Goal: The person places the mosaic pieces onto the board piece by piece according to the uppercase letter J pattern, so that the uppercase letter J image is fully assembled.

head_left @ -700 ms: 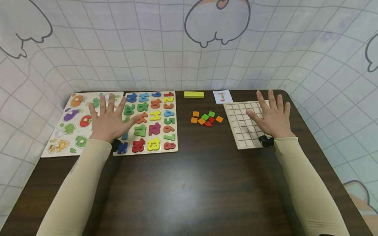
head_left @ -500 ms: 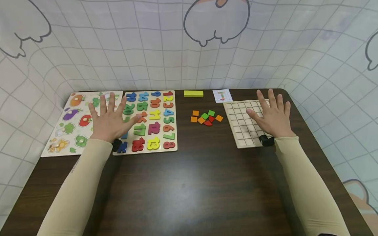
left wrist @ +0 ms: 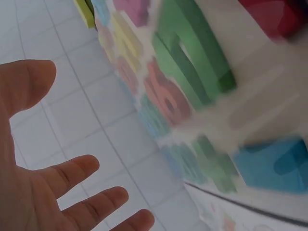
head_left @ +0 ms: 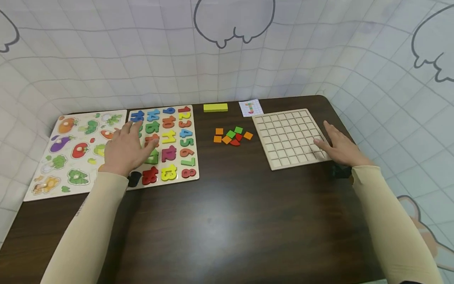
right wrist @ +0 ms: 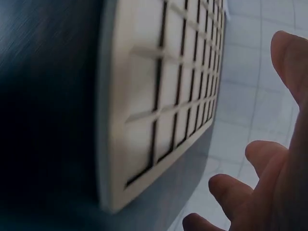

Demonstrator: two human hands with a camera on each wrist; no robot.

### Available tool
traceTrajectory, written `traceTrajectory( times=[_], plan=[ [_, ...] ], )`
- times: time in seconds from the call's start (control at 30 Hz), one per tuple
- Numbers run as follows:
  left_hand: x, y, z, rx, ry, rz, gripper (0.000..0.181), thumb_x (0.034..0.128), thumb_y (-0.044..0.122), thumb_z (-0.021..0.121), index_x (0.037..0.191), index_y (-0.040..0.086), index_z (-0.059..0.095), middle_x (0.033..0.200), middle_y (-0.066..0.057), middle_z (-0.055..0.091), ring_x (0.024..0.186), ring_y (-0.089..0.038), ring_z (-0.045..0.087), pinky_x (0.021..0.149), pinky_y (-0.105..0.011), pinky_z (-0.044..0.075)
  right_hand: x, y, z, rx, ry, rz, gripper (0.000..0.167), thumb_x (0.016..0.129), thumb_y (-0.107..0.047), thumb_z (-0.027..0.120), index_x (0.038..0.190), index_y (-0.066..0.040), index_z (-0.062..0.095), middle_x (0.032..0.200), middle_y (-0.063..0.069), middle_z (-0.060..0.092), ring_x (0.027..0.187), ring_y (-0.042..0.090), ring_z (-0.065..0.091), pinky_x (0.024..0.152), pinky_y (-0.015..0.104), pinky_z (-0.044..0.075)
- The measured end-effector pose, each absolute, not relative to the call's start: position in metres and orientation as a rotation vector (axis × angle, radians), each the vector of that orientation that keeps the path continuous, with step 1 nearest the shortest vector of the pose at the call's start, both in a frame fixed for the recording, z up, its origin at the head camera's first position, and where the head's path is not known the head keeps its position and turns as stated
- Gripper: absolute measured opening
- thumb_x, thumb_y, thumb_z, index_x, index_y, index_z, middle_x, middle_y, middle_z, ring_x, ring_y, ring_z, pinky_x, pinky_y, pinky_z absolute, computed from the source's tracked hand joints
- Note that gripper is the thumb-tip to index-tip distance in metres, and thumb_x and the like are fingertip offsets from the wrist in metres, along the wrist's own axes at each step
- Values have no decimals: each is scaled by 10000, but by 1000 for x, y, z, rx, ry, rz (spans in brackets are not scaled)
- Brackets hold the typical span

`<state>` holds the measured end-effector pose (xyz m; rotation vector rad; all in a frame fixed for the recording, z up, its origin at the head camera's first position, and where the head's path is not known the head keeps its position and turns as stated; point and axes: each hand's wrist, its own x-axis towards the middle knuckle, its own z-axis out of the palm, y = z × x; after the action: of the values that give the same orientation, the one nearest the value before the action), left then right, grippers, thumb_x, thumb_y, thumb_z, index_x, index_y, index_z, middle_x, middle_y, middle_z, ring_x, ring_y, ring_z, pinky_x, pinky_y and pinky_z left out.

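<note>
My left hand [head_left: 124,152] hovers over the left part of the wooden number puzzle board [head_left: 178,165], fingers loosely extended and thumb apart. In the left wrist view its fingers [left wrist: 79,168] hold nothing; a green number piece [left wrist: 192,53] and a blue one [left wrist: 274,163] show beside them, blurred. My right hand [head_left: 342,148] is at the right edge of the wooden grid board [head_left: 291,138], fingers extended, nothing held. The right wrist view has the grid's bare squares, with the fingers [right wrist: 231,192] apart from them. Orange [head_left: 219,131], green [head_left: 238,130] and red tiles [head_left: 235,142] lie loose between the boards.
A vegetable puzzle board [head_left: 74,190] lies at the far left. Along the back edge are a yellow block [head_left: 215,107] and a small card with a coloured J-shaped pattern [head_left: 251,107]. A tile-patterned cloth [head_left: 159,67] rises behind the dark table [head_left: 213,228].
The head view has turned to the right. My right hand has moved off the grid board to its right edge and tilted; my left hand's spread fingers have relaxed and drawn closer together.
</note>
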<state>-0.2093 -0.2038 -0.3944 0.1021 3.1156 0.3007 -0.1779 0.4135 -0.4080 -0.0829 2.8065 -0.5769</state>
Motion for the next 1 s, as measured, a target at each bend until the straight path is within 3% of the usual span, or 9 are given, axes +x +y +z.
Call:
traceTrajectory(
  times=[0.13, 0.4, 0.73, 0.9, 1.0],
  plan=[
    [-211, -191, -395, 126, 3106, 321, 859, 991, 581, 543, 1613, 39, 306, 1610, -320, 343, 1403, -597, 385, 978, -740, 484, -170, 433, -412, -59, 2748, -582, 915, 1079, -579, 389, 1658, -85, -118, 1717, 292, -69, 1557, 586, 33, 1195, 778, 119],
    [-215, -162, -397, 181, 3076, 355, 838, 994, 556, 542, 1615, 44, 307, 1624, -305, 337, 1428, -578, 367, 1052, -735, 445, -162, 443, -421, -80, 2702, -509, 961, 1041, -596, 496, 1678, -102, -27, 1716, 300, -38, 1515, 661, -10, 1180, 806, 89],
    [-224, -118, -396, 315, 3044, 393, 768, 1015, 536, 545, 1588, 54, 370, 1629, -260, 366, 1453, -531, 376, 1050, -712, 460, -159, 431, -428, -154, 2737, -379, 1054, 984, -606, 605, 1670, -37, 44, 1722, 285, 2, 1516, 653, 59, 1191, 780, 156],
    [-233, -86, -399, 402, 3023, 383, 739, 1019, 543, 548, 1574, 75, 409, 1631, -244, 377, 1470, -501, 381, 1093, -679, 453, -155, 427, -430, -153, 2737, -369, 1063, 984, -642, 577, 1673, -58, 17, 1738, 243, -8, 1542, 611, 67, 1197, 774, 153],
    [-239, -68, -401, 451, 3014, 380, 725, 1018, 542, 550, 1564, 81, 427, 1634, -230, 383, 1453, -488, 410, 1115, -651, 452, -156, 424, -428, -162, 2746, -389, 1001, 1009, -615, 551, 1666, -20, 87, 1727, 282, 65, 1544, 589, 132, 1202, 757, 185]
  ],
)
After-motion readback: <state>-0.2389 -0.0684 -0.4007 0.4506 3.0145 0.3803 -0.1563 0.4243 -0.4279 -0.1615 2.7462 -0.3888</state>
